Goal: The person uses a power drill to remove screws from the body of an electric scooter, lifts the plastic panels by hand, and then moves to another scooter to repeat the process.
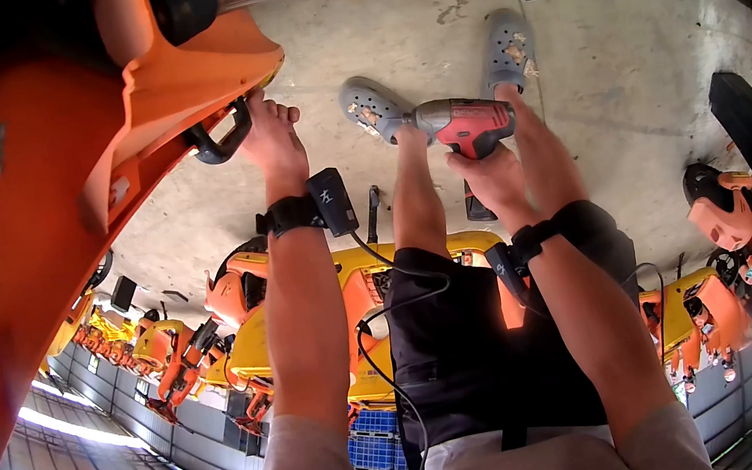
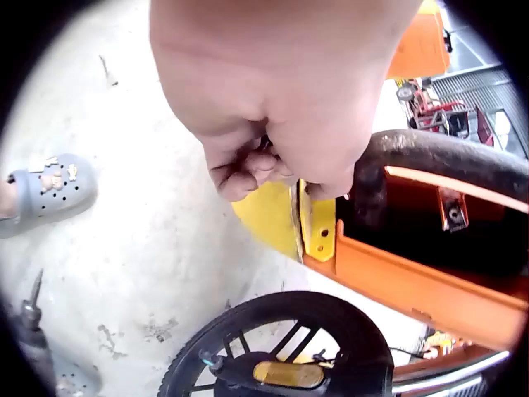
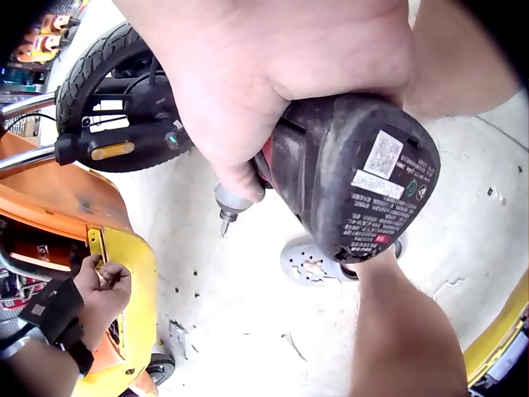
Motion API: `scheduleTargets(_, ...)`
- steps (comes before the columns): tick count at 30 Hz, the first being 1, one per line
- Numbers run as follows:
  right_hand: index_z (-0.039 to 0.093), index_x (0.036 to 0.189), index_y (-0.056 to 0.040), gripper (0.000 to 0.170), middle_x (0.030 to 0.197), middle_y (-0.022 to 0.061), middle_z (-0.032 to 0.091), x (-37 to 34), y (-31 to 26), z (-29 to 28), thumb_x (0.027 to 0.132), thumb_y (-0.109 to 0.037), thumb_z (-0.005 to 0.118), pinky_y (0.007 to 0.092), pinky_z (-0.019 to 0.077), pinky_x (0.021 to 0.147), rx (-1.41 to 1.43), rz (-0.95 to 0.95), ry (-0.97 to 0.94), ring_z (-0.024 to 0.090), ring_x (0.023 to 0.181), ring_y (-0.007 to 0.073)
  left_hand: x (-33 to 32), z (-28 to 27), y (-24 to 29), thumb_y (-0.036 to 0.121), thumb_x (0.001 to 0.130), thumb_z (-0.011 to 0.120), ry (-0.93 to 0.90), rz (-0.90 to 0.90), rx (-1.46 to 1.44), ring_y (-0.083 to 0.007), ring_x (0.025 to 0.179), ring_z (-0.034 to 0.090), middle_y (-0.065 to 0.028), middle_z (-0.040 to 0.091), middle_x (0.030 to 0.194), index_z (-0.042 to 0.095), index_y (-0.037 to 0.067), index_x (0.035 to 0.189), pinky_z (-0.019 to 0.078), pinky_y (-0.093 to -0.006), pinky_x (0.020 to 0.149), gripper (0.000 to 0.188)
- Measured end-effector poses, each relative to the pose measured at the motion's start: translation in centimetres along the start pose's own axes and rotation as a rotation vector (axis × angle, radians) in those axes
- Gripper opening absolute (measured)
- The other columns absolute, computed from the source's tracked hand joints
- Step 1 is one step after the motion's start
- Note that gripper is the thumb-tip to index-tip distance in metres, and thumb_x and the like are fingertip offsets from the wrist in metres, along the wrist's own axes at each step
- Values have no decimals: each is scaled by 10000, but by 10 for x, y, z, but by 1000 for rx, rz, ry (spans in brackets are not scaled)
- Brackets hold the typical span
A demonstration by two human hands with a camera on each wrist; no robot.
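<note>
My right hand [image 1: 493, 179] grips the handle of a red and black cordless drill [image 1: 474, 126]. Its black base with printed labels faces the right wrist view, and a thin bit [image 3: 224, 229] sticks out past the chuck. My left hand [image 1: 275, 138] is by the orange scooter body [image 1: 43, 179], beside a black loop handle [image 1: 230, 140]. In the left wrist view its fingers [image 2: 240, 184] are curled over a yellow panel [image 2: 269, 222], with the thumb side by a yellow bracket [image 2: 320, 236] with holes. I cannot tell whether it pinches anything; the palm is hidden.
The scooter's front wheel [image 2: 194, 356] stands near the orange body. Grey clogs [image 1: 373, 108] on the person's feet are on the concrete floor [image 1: 619, 29]. Several orange and yellow scooters [image 1: 737, 217] stand around, with blue crates [image 1: 375, 447] behind. Cables run from both wrist cameras.
</note>
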State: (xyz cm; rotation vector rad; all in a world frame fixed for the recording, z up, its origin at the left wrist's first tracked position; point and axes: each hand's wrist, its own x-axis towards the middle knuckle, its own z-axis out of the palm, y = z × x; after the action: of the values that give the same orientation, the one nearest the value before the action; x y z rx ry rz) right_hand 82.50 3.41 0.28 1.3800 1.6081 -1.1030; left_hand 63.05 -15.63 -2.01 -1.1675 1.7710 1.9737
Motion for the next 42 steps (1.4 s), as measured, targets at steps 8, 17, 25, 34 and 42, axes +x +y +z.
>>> scheduleTargets(8,697,786,-57,407,694,100,694,14,15,-2,637,-433,739,354,556,663,-10,-102,61,691,644,247,-11,27,-1,89,847,633,297,213,244,-103,521,374,-16,464,701,528,23,847,392,-286,450,124)
scheduleTargets(17,704,779,-63,369,677,79,693,12,11,-17,651,-404,756,325,561,599,-84,-116,123,684,598,207,-18,44,-2,126,838,650,442,252,277,-124,525,429,-69,589,815,565,-52,896,418,-275,423,206)
scheduleTargets(25,711,820,-57,415,714,98,698,13,17,-18,649,-430,770,334,561,598,-72,-125,131,678,596,211,-11,38,-6,120,858,606,479,228,289,-138,519,422,-62,538,724,559,-28,911,412,-295,435,164)
scheduleTargets(34,691,979,-86,458,913,106,706,6,1,-38,648,-391,776,347,537,751,-59,40,91,682,844,225,-35,-45,-18,75,721,457,357,-378,-524,-144,529,269,-11,307,622,288,125,664,293,-268,481,185)
scheduleTargets(42,619,946,-105,282,807,17,578,1,-11,-66,727,-207,764,312,467,589,756,-9,-111,551,675,142,-153,-47,74,87,695,550,-229,-345,-953,-123,525,263,10,270,562,375,97,620,243,-248,462,191)
